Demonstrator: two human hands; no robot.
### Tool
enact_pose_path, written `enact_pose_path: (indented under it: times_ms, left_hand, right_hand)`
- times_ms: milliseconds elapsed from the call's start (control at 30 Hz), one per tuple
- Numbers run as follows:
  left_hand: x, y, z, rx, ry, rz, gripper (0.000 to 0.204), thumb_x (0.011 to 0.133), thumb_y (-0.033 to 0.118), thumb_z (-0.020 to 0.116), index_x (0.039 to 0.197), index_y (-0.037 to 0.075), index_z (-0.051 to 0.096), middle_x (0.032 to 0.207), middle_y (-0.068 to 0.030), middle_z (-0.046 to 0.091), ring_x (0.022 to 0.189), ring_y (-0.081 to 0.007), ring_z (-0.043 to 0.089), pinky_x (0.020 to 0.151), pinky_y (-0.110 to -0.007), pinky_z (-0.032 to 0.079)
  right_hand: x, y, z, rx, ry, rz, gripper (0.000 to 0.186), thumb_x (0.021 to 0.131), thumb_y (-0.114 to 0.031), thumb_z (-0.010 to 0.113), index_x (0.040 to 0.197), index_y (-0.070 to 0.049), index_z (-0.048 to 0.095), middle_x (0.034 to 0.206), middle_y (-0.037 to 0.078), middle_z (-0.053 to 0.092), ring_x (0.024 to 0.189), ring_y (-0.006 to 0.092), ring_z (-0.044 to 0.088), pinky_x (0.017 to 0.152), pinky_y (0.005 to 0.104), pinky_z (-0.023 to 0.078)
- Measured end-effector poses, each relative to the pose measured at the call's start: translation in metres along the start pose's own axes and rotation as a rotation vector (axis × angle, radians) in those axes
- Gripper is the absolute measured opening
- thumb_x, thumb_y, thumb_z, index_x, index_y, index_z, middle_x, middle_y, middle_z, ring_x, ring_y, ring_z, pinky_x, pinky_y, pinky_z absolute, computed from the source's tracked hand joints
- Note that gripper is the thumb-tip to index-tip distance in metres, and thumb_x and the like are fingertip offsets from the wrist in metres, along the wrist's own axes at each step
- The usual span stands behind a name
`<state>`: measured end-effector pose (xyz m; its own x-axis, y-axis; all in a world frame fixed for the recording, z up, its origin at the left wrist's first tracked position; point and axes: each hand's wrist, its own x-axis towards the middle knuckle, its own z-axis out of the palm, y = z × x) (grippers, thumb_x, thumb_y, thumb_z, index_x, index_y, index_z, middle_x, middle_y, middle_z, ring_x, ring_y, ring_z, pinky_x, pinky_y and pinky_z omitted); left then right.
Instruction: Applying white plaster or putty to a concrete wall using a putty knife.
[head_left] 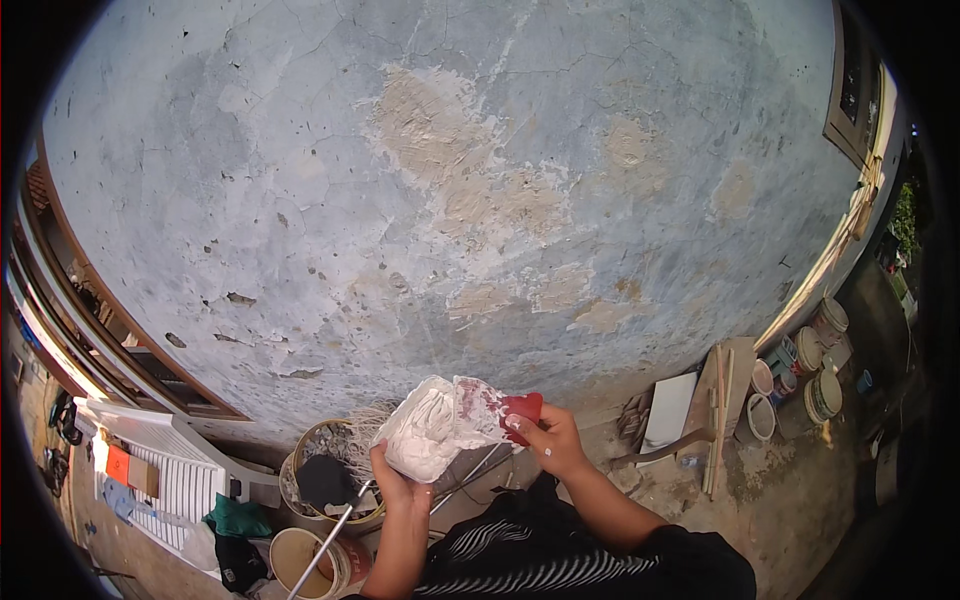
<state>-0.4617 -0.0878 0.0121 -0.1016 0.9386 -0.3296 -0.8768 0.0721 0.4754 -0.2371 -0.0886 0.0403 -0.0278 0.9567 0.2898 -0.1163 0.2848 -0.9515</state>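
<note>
My left hand (398,482) grips a shallow white tray (402,414) from its lower left side. Pale putty (424,428) lies heaped and swirled in it. In my right hand (552,440) is a red putty scraper (522,408), held between thumb and fingers. White putty smears most of its flat blade, which meets or overlaps the tray's right edge. Both are in front of the lower part of a worn blue-grey wall (300,170). Beige filler patches (425,125) spread over the wall's middle, above my hands.
A round tub (296,478) with dark material and a bucket (298,560) stand at lower left, near a metal pole (335,535). A white slatted bench (190,470) holds boxes and cloths. Boards (728,400) lean on the wall at right, beside several paint buckets (823,395).
</note>
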Motion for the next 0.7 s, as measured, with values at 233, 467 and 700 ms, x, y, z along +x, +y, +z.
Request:
enact_pose_path:
  times_ms: [233, 467, 700]
  left_hand:
    - [-0.008, -0.002, 0.012, 0.019, -0.001, -0.021, 0.062, 0.092, 0.036, 0.045, 0.141, -0.003, 0.041, 0.139, -0.0202, 0.051, 0.125, -0.0363, 0.053, 0.105, -0.049, 0.044]
    - [-0.009, -0.004, 0.017, 0.075, -0.078, 0.008, 0.064, 0.092, 0.037, 0.045, 0.140, -0.004, 0.041, 0.138, -0.0212, 0.051, 0.126, -0.0361, 0.053, 0.106, -0.047, 0.044]
    - [-0.004, -0.005, 0.014, 0.074, -0.082, 0.020, 0.065, 0.090, 0.037, 0.047, 0.140, -0.004, 0.041, 0.138, -0.0211, 0.051, 0.125, -0.0365, 0.053, 0.106, -0.047, 0.043]
  right_hand:
    - [0.012, -0.005, -0.009, 0.427, 0.271, 0.257, 0.018, 0.096, -0.007, 0.061, 0.111, 0.001, 0.066, 0.100, 0.005, 0.069, 0.087, 0.0111, 0.064, 0.078, 0.0263, 0.052]
    - [0.023, -0.017, -0.022, 0.499, 0.338, 0.239, 0.025, 0.093, -0.005, 0.058, 0.118, -0.001, 0.058, 0.104, 0.006, 0.066, 0.091, 0.0162, 0.065, 0.079, 0.0311, 0.055]
    - [0.026, -0.027, -0.037, 0.562, 0.304, 0.333, 0.023, 0.094, -0.009, 0.058, 0.115, -0.003, 0.056, 0.099, 0.009, 0.068, 0.083, 0.0184, 0.069, 0.067, 0.0328, 0.058]
